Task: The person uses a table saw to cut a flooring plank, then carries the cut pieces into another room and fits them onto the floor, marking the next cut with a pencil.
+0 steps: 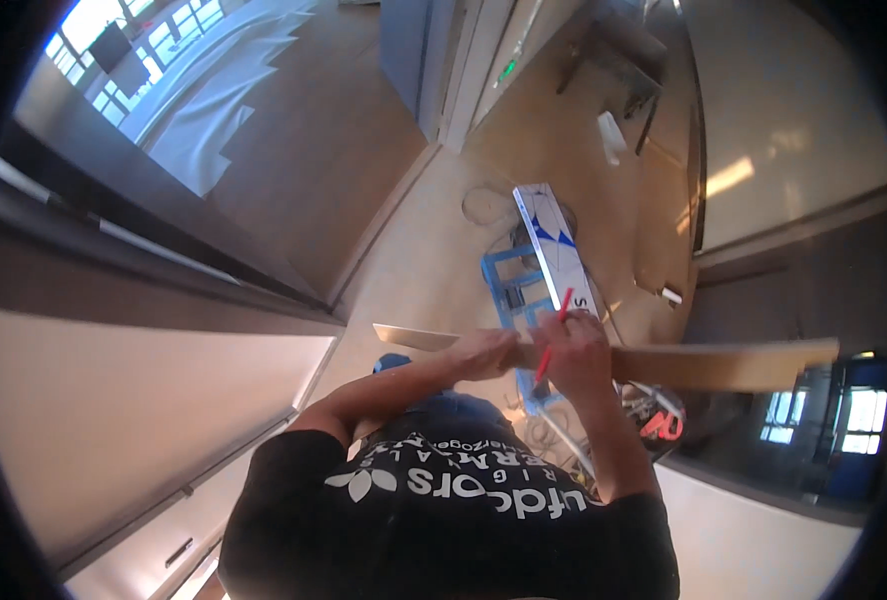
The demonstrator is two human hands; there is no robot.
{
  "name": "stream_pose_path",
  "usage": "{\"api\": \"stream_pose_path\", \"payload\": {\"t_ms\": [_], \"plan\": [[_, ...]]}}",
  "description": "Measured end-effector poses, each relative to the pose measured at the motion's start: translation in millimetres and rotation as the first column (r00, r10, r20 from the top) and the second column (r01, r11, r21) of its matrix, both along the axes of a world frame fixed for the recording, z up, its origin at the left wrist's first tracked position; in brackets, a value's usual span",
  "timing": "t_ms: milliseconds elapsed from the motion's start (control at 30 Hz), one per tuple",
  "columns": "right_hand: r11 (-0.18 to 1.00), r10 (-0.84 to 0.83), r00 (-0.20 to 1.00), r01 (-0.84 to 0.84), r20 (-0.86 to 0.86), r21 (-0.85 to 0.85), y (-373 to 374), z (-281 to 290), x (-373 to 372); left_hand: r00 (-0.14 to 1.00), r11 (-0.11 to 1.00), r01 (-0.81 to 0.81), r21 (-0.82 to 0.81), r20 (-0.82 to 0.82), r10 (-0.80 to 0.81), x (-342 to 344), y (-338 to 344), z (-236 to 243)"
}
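In the head view, we hold a long, flat wooden board [729,367] sideways in front of us. It sticks out past our hands at both ends, well up over the floor [394,250]. We cannot tell if anything props it up from below. Our left hand [489,355] is closed around the board. Our right hand [581,350] is curled up with a red pencil [543,363] in it, right by the wood. We cannot tell how hard that hand grips the board too.

Past the board there is a blue metal frame [491,283], and a long white box [554,235] with blue shapes is just beside it.

We think the step now is to handle the board and keep it steady, with the pencil at hand. The next move seems to call for a firm left hand and a careful right one, so nothing slips.
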State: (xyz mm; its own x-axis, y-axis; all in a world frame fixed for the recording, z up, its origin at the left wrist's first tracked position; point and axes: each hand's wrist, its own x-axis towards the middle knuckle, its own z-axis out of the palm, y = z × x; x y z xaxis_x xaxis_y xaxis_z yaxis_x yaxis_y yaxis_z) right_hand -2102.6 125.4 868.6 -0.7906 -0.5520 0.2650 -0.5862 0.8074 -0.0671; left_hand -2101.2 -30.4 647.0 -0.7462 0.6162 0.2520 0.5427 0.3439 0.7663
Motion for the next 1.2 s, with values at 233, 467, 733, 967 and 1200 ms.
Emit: {"api": "stream_pose_path", "payload": {"t_ms": [233,467,733,967,1200], "plan": [[0.773,-0.375,0.767,-0.051,-0.521,-0.632,1,62,-191,0.886,0.887,-0.461,-0.025,0.046,0.462,-212,-56,18],[0.363,-0.451,0.892,0.192,0.008,-0.912,-49,28,-419,0.92,0.93,-0.367,0.01,0.149,0.361,-399,-60,40],[0.36,-0.604,0.789,0.14,-0.116,-0.922,-30,15,-669,0.975,0.973,-0.196,0.122,0.128,0.18,-609,-50,50],[0.408,-0.254,0.954,-0.043,-0.158,-0.912,27,-35,-875,0.8,0.822,-0.49,-0.289,0.225,0.556,-718,-174,-44],[0.58,-0.022,0.995,0.09,0.095,-0.809,73,-110,-1024,0.512,0.364,-0.588,-0.723,0.017,0.859,-529,-341,-86]]}}
